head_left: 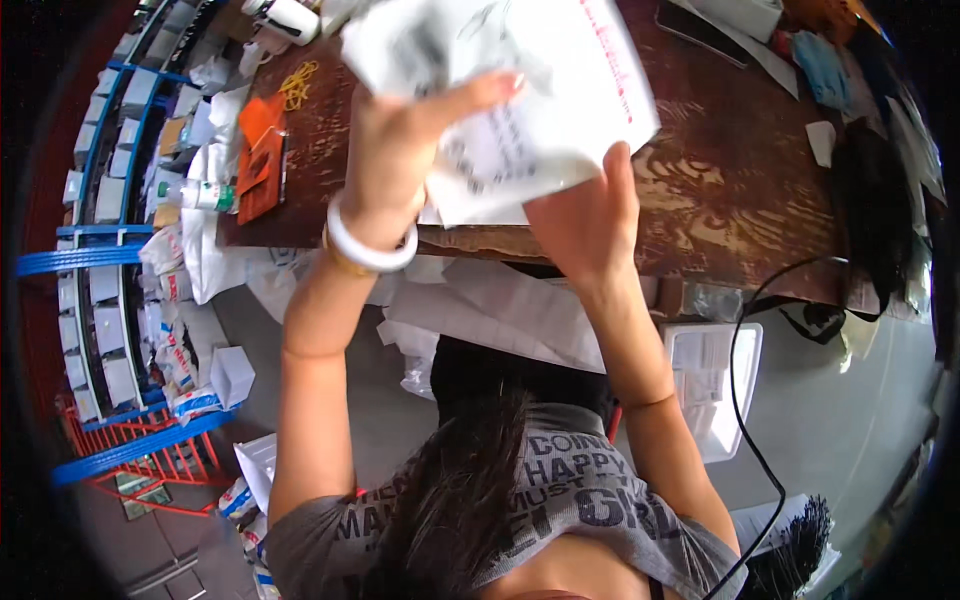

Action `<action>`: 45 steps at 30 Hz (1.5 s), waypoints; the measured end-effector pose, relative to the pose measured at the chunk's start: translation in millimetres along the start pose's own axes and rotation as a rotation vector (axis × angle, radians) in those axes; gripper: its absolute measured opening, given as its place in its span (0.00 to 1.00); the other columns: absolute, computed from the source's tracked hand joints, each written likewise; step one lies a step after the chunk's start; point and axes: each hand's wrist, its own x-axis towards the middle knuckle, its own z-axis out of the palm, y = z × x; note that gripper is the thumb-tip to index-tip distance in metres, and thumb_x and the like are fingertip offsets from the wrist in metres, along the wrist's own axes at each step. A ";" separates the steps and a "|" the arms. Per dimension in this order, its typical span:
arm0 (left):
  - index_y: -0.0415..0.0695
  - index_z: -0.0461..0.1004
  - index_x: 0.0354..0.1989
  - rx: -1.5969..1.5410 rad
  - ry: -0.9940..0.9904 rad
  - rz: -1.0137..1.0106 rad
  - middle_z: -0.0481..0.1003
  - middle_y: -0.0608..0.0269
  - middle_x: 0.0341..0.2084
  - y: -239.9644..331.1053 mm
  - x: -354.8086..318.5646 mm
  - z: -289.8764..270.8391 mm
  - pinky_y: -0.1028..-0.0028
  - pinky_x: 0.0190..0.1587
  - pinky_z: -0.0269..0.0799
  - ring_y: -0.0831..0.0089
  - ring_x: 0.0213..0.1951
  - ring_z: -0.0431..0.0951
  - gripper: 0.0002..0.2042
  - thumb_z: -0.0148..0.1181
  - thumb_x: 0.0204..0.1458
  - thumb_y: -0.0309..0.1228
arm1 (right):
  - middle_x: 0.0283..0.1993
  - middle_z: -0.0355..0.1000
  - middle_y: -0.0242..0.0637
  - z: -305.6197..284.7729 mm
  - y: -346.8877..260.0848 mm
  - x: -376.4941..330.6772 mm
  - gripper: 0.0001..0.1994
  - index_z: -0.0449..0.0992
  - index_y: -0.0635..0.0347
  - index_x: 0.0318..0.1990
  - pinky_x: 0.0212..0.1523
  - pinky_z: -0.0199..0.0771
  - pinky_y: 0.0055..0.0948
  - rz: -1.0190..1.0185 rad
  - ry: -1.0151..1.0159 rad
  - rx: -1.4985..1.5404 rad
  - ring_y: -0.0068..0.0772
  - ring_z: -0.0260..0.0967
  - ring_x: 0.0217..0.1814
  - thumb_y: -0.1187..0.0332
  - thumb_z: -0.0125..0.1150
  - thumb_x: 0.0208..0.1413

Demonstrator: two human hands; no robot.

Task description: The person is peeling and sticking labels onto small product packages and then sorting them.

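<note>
A white, flat packet (560, 95), with dark and red print, is held up over the near edge of the brown wooden table (720, 170). It looks like a plastic bag, though blur hides its exact make. My left hand (400, 135), a white bangle on its wrist, grips the packet's left side, thumb lying across the front and fingers behind. At the lower right corner, my right hand (600, 220) has its thumb against the edge; its other fingers are partly hidden behind the packet. Below the packet, a bit of white paper (430, 214) shows at the table edge.
Orange pouches (260, 160) and yellow rubber bands (299, 85) lie on the table's left side. A white bottle (285, 18) stands behind them. Shelving with small boxes (110, 200) rises at left. A black cable (737, 385) hangs at right, beside a clear plastic bin (745, 400).
</note>
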 end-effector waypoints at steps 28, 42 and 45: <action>0.46 0.82 0.30 1.642 0.494 0.012 0.79 0.54 0.45 -212.8 70.3 -398.9 0.57 0.55 0.71 0.54 0.51 0.76 0.08 0.69 0.54 0.37 | 0.42 0.78 0.50 58.3 -153.3 106.8 0.16 0.77 0.63 0.40 0.48 0.75 0.49 -0.167 -0.373 -2.803 0.61 0.75 0.50 0.72 0.73 0.43; 0.39 0.83 0.33 0.586 0.836 0.080 0.84 0.61 0.30 -166.8 93.1 -415.3 0.72 0.42 0.75 0.73 0.33 0.81 0.09 0.66 0.56 0.33 | 0.34 0.75 0.52 48.1 -146.4 109.0 0.16 0.79 0.61 0.41 0.44 0.72 0.50 -0.003 -0.353 -2.882 0.64 0.72 0.44 0.82 0.58 0.40; 0.36 0.80 0.36 0.233 0.682 0.172 0.79 0.65 0.26 -121.5 82.0 -324.0 0.77 0.44 0.71 0.77 0.34 0.77 0.05 0.63 0.61 0.25 | 0.35 0.80 0.49 54.6 -158.8 88.8 0.17 0.83 0.57 0.42 0.42 0.77 0.48 -0.154 -0.435 -2.861 0.60 0.77 0.41 0.80 0.61 0.41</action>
